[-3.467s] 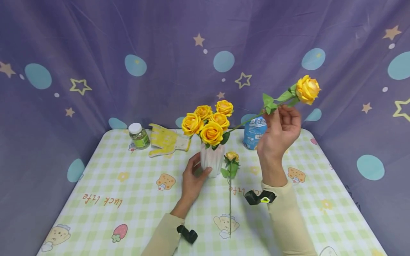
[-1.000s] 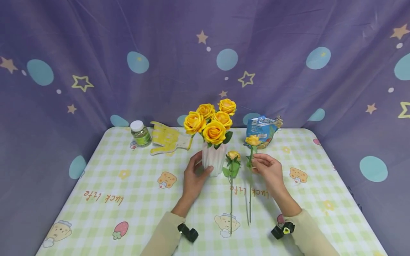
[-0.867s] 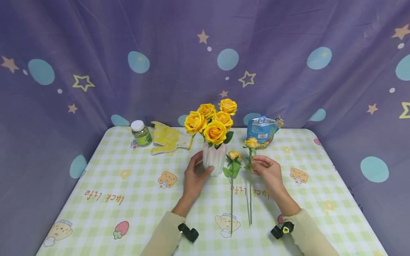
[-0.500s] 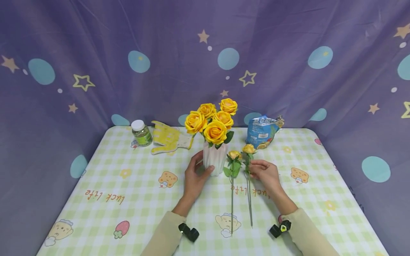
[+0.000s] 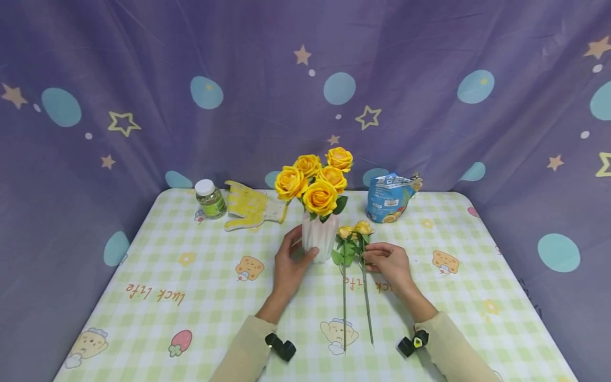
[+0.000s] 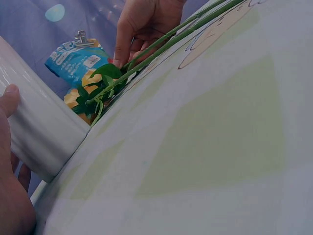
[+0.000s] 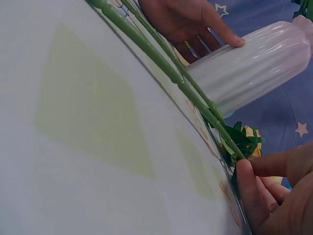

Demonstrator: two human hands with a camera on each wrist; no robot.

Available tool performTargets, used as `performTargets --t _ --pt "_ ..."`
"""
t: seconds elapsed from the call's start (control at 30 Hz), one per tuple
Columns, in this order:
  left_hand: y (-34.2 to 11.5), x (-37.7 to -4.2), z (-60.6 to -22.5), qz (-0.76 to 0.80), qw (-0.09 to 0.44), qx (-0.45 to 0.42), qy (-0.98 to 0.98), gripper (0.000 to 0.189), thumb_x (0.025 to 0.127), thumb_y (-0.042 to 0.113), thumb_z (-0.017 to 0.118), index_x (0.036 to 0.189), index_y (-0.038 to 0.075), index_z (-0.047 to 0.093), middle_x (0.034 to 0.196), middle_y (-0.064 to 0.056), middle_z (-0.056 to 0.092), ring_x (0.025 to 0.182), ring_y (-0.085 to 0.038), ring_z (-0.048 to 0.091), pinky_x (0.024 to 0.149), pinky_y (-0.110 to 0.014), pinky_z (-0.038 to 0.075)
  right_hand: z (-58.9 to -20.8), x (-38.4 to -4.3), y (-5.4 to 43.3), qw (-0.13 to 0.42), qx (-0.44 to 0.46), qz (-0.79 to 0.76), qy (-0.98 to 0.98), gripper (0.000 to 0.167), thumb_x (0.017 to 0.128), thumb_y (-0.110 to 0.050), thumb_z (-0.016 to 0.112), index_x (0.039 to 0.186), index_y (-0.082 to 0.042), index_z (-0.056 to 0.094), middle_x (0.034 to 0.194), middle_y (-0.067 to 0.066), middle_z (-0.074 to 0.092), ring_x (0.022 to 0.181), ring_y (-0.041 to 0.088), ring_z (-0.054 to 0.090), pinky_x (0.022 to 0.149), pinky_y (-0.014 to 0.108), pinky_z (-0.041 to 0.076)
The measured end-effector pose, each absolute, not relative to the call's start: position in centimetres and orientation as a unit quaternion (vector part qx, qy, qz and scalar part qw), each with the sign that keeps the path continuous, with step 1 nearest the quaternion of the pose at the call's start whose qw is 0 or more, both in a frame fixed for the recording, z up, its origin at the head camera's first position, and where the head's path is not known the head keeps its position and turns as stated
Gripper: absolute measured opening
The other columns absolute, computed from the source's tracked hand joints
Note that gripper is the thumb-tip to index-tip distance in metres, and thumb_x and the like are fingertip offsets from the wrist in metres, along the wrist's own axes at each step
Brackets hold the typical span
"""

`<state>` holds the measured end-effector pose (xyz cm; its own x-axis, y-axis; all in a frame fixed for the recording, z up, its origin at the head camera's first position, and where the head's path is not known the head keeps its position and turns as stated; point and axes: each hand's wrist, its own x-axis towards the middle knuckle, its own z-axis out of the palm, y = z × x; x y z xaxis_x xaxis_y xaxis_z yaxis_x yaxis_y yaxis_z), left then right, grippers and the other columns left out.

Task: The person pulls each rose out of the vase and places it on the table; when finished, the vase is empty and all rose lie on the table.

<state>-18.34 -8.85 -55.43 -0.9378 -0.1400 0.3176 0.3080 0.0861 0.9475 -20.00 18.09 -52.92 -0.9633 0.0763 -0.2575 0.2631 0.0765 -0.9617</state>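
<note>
Pinching a loose rose (image 5: 364,228) by its stem, right hand (image 5: 387,262) lays it flat beside another; left hand (image 5: 289,263) clasps vase (image 5: 317,239), steadying it upright.

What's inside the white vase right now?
The white vase holds four yellow roses, blooms and some leaves standing above its rim. Their stems inside are hidden by the opaque wall. The left hand grips the vase.

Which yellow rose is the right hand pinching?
The right hand pinches the right-hand loose rose on the table; the other loose rose lies untouched beside the white vase.
</note>
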Motion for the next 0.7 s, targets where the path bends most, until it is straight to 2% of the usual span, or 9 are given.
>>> performTargets --t 0.17,0.37,0.7 --pt "-8.9 -18.3 -55.4 -0.673 0.16 -0.055 -0.72 0.067 0.096 0.009 0.088 0.157 0.017 0.061 0.153 -0.006 0.065 0.138 -0.029 0.064 0.119 -0.055 0.052 -52.8 -20.0 18.2 0.056 0.112 -0.663 0.739 0.024 0.098 0.003 0.081 0.12 0.011 0.077 0.094 0.011 0.083 0.07 0.014 0.078 0.066 0.029 0.068" --pt "-8.9 -18.3 -55.4 -0.671 0.158 -0.057 -0.722 0.067 0.097 0.01 0.088 0.157 0.017 0.06 0.154 -0.007 0.065 0.139 -0.03 0.064 0.119 -0.055 0.052 -52.6 -20.0 18.3 0.044 0.104 -0.656 0.746 0.024 0.098 0.002 0.082 0.12 0.01 0.078 0.097 0.015 0.083 0.075 0.014 0.079 0.067 0.031 0.069" --pt "-8.9 -18.2 -55.2 -0.669 0.151 -0.051 -0.726 0.067 0.097 0.01 0.088 0.158 0.017 0.059 0.155 -0.006 0.064 0.14 -0.029 0.063 0.12 -0.054 0.051 -51.8 -19.9 18.9 -0.007 0.092 -0.64 0.762 0.021 0.098 -0.005 0.083 0.115 0.007 0.08 0.09 0.009 0.082 0.072 0.019 0.078 0.066 0.033 0.069"
